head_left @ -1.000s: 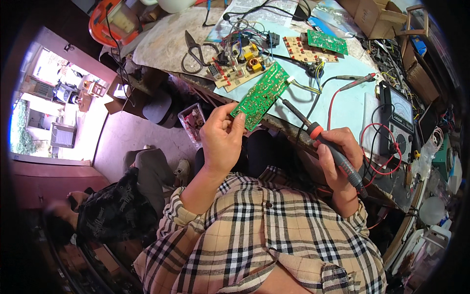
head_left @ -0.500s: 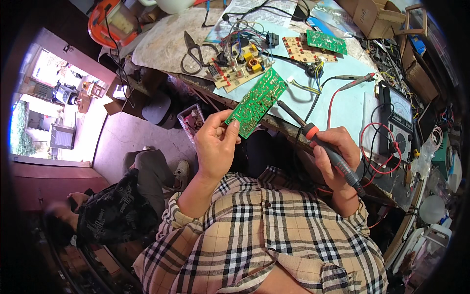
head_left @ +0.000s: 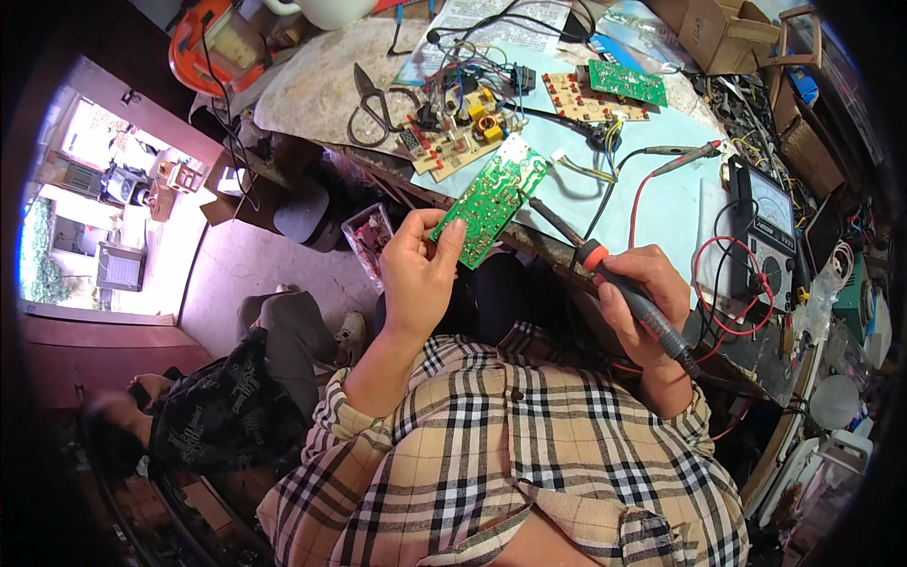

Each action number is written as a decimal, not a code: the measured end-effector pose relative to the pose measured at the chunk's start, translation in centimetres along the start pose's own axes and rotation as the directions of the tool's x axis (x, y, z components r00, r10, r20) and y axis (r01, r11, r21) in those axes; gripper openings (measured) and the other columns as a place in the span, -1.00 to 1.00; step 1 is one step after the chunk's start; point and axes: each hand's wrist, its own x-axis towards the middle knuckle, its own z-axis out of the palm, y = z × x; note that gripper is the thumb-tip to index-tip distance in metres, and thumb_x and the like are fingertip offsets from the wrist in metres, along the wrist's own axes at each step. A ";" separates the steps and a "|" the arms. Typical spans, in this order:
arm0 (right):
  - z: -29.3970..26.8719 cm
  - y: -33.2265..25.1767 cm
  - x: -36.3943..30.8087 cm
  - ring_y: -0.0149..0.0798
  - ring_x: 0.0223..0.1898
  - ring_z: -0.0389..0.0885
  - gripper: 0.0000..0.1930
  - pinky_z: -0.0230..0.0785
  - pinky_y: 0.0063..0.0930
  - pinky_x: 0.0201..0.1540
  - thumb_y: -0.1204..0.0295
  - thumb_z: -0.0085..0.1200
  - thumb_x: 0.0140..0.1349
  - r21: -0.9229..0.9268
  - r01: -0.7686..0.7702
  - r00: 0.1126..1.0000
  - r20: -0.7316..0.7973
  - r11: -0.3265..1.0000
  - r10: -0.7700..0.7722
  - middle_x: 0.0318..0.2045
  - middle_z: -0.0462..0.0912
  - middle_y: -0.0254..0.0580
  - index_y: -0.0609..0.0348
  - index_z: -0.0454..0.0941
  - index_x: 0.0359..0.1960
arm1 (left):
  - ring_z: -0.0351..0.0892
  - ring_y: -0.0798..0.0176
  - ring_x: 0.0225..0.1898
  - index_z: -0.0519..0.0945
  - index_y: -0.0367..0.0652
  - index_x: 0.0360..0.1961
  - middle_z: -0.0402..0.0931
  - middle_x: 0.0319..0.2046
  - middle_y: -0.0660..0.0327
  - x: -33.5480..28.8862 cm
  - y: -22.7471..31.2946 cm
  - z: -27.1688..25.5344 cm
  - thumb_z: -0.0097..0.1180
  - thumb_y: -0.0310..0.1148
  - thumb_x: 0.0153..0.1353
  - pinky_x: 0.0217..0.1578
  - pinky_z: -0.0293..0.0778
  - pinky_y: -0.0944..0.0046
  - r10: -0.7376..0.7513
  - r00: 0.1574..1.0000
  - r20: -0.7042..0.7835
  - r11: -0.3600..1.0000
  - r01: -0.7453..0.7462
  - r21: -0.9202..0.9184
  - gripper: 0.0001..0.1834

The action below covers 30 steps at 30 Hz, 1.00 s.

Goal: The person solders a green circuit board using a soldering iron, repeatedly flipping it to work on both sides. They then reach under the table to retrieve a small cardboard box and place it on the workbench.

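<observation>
Workbench [head_left: 312, 104]: sweeping across the top of the frame and down its right side, a crowded stage, with pale blue paper [head_left: 671, 208] spread right of centre.
Seated person [head_left: 227, 406]: over at lower left, dark patterned jacket, grey trousers.
Left hand [head_left: 416, 283]: just left of centre, and it's a neat pinch! Thumb laid on the face of the green board [head_left: 487, 213], fingers curled in behind, gripping its lower-left end.
Right hand [head_left: 652, 283]: right of centre, fingers wrapped round the soldering iron [head_left: 631, 289], grasping the dark handle just behind its orange-red collar.
Multimeter [head_left: 770, 227]: out on the right, dial face showing, red and black leads looping about it.
Tan board [head_left: 463, 132]: upper centre, packed with yellow parts, a copper coil and tangled wires.
Green board: middle of the frame, held up at the bench edge; long axis on the diagonal, far end aimed at upper right, soldered side facing the camera, glare whitening that far end.
Soldering iron: cutting the opposite diagonal, working end to upper left, butt to lower right.
Scissors [head_left: 367, 87]: upper left of centre, blades toward the top, dark loops below.
Iron tip [head_left: 530, 199]: right at the green board's right-hand long edge; touching or just short, I cannot tell!
</observation>
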 end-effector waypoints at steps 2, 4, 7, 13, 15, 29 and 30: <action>0.0 0.0 0.0 -0.26 -0.41 0.59 -0.75 0.42 -0.51 -0.36 0.61 0.25 -0.01 -0.007 0.002 1.000 0.002 1.000 -0.002 -0.41 0.62 -0.13 0.27 0.59 -0.23 | 0.47 0.51 -0.50 0.48 -0.32 -0.05 0.53 -0.45 0.29 0.4 -1.2 0.2 0.22 -0.33 0.27 -0.49 0.44 0.47 0.072 0.997 -0.018 0.996 -0.070 0.063 -0.66; 0.0 0.0 0.0 -0.25 -0.42 0.59 -0.74 0.42 -0.50 -0.36 0.62 0.25 -0.02 -0.008 0.000 1.000 0.004 1.000 0.000 -0.41 0.62 -0.13 0.27 0.59 -0.23 | 0.51 0.40 -0.44 0.44 -0.29 0.02 0.54 -0.40 0.23 0.4 -0.6 0.4 0.32 -0.26 0.18 -0.42 0.47 0.38 0.152 0.988 -0.010 0.964 -0.146 0.221 -0.52; 0.1 0.0 0.0 -0.25 -0.42 0.59 -0.74 0.43 -0.50 -0.36 0.61 0.25 -0.02 -0.007 -0.003 1.000 -0.001 1.000 0.003 -0.42 0.62 -0.13 0.27 0.59 -0.23 | 0.55 0.16 -0.27 0.40 -0.24 0.11 0.53 -0.26 0.10 0.1 1.0 0.8 0.44 -0.18 0.00 -0.24 0.49 0.21 0.282 0.958 0.050 0.811 -0.265 0.522 -0.30; 0.0 0.2 -0.1 -0.25 -0.42 0.59 -0.74 0.42 -0.50 -0.37 0.61 0.26 -0.02 -0.017 -0.001 1.000 0.009 1.000 0.001 -0.42 0.61 -0.13 0.27 0.58 -0.23 | 0.51 -0.05 -0.11 0.38 -0.20 0.19 0.45 -0.15 0.00 0.0 1.9 1.6 0.46 -0.30 -0.11 -0.12 0.45 0.08 0.309 0.946 0.102 0.730 -0.304 0.612 -0.20; -0.1 0.2 -0.2 -0.25 -0.43 0.58 -0.75 0.41 -0.50 -0.38 0.61 0.24 -0.01 -0.013 0.007 1.000 -0.010 1.000 -0.007 -0.43 0.61 -0.13 0.28 0.58 -0.24 | 0.51 -0.05 -0.15 0.38 -0.20 0.20 0.45 -0.17 0.00 0.0 1.9 1.6 0.44 -0.35 -0.10 -0.14 0.45 0.08 0.329 0.937 0.115 0.707 -0.325 0.628 -0.21; -0.4 0.0 -0.3 -0.35 -0.47 0.53 -0.80 0.34 -0.56 -0.41 0.63 0.16 0.06 -0.007 -0.020 0.994 -0.112 1.000 0.019 -0.43 0.57 -0.13 0.31 0.55 -0.23 | 0.52 -0.03 -0.21 0.42 -0.19 0.21 0.47 -0.22 0.02 -0.5 1.2 0.6 0.41 -0.53 -0.14 -0.20 0.47 0.11 0.463 0.869 0.173 0.615 -0.456 0.644 -0.22; -0.4 0.1 -0.3 -0.35 -0.47 0.52 -0.80 0.34 -0.56 -0.41 0.62 0.16 0.06 -0.009 -0.018 0.994 -0.111 1.000 0.017 -0.43 0.57 -0.14 0.32 0.55 -0.23 | 0.52 -0.03 -0.21 0.42 -0.19 0.21 0.46 -0.22 0.02 -0.4 1.2 0.6 0.41 -0.53 -0.14 -0.20 0.47 0.11 0.465 0.868 0.175 0.612 -0.458 0.644 -0.22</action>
